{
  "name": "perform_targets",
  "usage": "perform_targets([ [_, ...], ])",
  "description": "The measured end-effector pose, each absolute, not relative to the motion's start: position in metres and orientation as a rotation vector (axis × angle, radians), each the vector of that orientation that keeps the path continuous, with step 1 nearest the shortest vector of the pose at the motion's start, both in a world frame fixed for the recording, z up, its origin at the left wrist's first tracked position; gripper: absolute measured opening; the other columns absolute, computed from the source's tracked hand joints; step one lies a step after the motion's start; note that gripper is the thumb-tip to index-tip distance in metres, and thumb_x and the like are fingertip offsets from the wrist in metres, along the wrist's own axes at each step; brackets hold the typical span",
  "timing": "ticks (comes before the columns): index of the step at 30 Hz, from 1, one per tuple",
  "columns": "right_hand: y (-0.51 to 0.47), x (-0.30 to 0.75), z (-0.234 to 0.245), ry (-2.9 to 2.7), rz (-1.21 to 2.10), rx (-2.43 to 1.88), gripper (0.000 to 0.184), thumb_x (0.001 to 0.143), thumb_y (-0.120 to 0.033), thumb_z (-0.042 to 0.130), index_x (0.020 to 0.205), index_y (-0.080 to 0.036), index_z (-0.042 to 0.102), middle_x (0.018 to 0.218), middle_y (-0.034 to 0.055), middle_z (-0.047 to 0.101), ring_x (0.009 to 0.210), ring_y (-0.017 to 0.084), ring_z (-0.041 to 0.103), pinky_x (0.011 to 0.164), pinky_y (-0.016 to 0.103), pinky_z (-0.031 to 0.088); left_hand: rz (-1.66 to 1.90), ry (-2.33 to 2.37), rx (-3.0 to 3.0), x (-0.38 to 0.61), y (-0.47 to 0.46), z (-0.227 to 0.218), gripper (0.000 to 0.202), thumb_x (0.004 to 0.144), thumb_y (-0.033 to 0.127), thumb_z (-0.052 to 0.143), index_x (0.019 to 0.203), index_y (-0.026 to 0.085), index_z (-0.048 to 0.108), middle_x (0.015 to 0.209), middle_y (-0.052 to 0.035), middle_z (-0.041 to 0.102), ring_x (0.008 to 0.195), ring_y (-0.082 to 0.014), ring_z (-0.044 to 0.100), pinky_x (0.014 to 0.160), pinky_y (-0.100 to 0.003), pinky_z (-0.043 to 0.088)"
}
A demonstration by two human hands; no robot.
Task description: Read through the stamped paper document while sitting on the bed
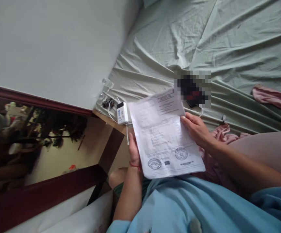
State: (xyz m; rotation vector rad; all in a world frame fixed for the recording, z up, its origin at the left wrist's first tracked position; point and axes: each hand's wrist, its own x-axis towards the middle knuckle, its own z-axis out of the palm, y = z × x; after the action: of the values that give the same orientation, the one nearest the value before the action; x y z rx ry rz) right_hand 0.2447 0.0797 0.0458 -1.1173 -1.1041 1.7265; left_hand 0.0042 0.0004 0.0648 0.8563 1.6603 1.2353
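White paper (164, 136), one printed page, is held between both hands above the lap. It carries faint rows of small grey print, a boxed block near its top, and two round stamps and a small square code near its bottom edge. It sits tilted, with its top leaning away from the person.

The left hand (133, 152) pinches the page's left edge with the thumb lying along the front, and a red string circles the wrist. The right hand (196, 128) pinches the right edge, thumb tip pressed on the front. The fingers of both hands are hidden behind the page.

The print is too small and blurred to read. Just beyond the right hand, a pixelated patch (192, 89) covers the page's top corner and something dark on the pale green bedsheet (169, 35). Just beyond the left hand lies a white charger (122, 113) with a cable. Well to the right of the right hand, a pink cloth (274, 97) is cut off by the picture's edge. Well to the left of the left hand, a mirror (45, 152) in a dark red frame shows only blurred shapes.
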Motion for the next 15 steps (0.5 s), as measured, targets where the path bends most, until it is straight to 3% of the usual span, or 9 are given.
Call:
perform_targets([
  [3,0.08,0.243,0.04,-1.285,1.613,-1.176,0.029,0.091,-0.047,0.047,0.086,-0.021,0.058,0.078,0.0038,0.059,0.072,0.018,0.052,0.062,0.029,0.042,1.311,1.49,0.549,0.018,-0.006,0.057,0.078,0.094,0.074,0.032,0.128,0.012,0.065,0.111,-0.0168,0.071,0.116,-0.0315,0.064,0.095,-0.045,0.054],
  [7,0.081,0.243,0.037,-1.392,1.514,-1.223,0.027,0.092,-0.046,0.043,0.081,-0.022,0.051,0.075,0.0026,0.054,0.07,0.017,0.049,0.061,0.028,0.039,1.292,1.591,0.62,0.013,-0.012,0.037,0.052,0.084,0.055,0.069,0.117,0.015,0.067,0.116,-0.0115,0.07,0.112,-0.0269,0.066,0.096,-0.039,0.053],
  [11,0.082,0.241,0.033,-1.43,1.439,-1.302,0.029,0.092,-0.045,0.042,0.074,-0.023,0.043,0.07,0.0006,0.049,0.066,0.016,0.045,0.06,0.028,0.037,1.237,1.745,0.904,0.001,-0.012,0.026,0.041,0.091,0.053,0.061,0.111,0.018,0.067,0.111,-0.0076,0.07,0.107,-0.0222,0.066,0.095,-0.034,0.053],
  [15,0.081,0.24,0.031,-1.457,1.349,-1.328,0.028,0.093,-0.047,0.045,0.079,-0.022,0.049,0.068,-0.0008,0.05,0.063,0.015,0.044,0.059,0.028,0.034,1.341,1.77,0.815,-0.002,-0.01,0.022,0.039,0.09,0.052,0.062,0.106,0.016,0.065,0.1,-0.006,0.07,0.093,-0.0199,0.066,0.087,-0.031,0.053],
])
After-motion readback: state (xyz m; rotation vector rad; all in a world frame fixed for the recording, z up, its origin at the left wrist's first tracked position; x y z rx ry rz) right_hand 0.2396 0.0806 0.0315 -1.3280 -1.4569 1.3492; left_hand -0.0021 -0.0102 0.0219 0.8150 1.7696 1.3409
